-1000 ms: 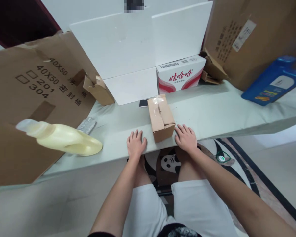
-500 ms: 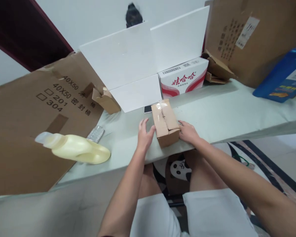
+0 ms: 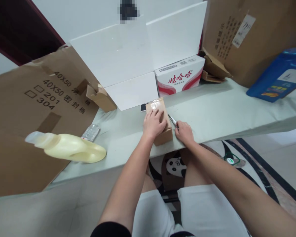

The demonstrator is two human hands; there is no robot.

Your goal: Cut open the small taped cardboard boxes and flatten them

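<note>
A small brown cardboard box (image 3: 164, 136) with clear tape at its far end stands near the table's front edge. My left hand (image 3: 154, 123) lies over its top, fingers stretched out and hiding part of the lid. Just right of the box, my right hand (image 3: 184, 132) is closed around a slim pen-like tool (image 3: 172, 119). Its dark and silver front end points forward and left, beside the box. Whether it is a pen or a small knife I cannot tell.
Behind the box stand white boards (image 3: 133, 89) and a white-and-red carton (image 3: 180, 77). A dark flat device (image 3: 143, 107) lies partly hidden. At left are a pale yellow bottle (image 3: 74, 147) and a silvery packet (image 3: 91, 132); a blue bottle (image 3: 277, 77) stands at right.
My left hand has moved from beside the box onto its top. My right hand has come away from the box's side and now shows the slim tool in its grip.
</note>
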